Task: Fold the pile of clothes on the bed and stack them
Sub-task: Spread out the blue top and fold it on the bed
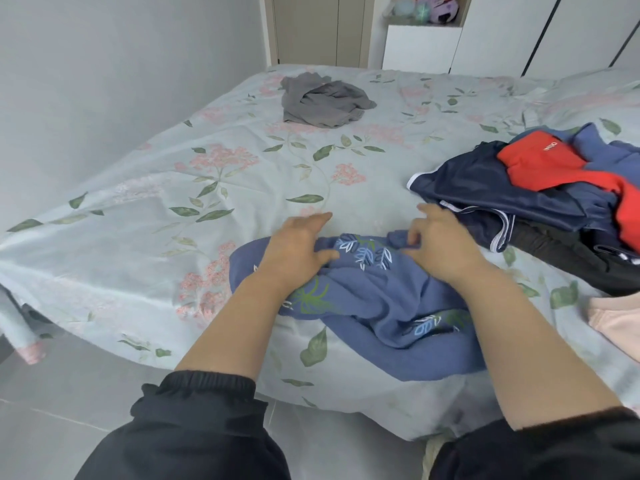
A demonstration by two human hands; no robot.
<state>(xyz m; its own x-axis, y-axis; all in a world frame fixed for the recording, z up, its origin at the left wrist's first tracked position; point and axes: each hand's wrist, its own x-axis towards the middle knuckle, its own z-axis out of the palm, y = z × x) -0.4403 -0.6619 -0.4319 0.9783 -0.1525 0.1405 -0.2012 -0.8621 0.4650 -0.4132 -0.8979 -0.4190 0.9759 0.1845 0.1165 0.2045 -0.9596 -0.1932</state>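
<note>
Head view: blue leaf-print garment (374, 306) lies crumpled at the near edge of the bed (173, 188). Left hand (298, 245) rests flat on it, fingers straight; right hand (438, 245) pinches its top fold. Clothes pile (519, 195) sits just right, grey garment (322, 100) well beyond.

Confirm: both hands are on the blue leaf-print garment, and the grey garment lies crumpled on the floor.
Not quite. The head view shows the grey garment crumpled on the bed, not the floor. The left hand and right hand are indeed on the blue leaf-print garment.
</note>
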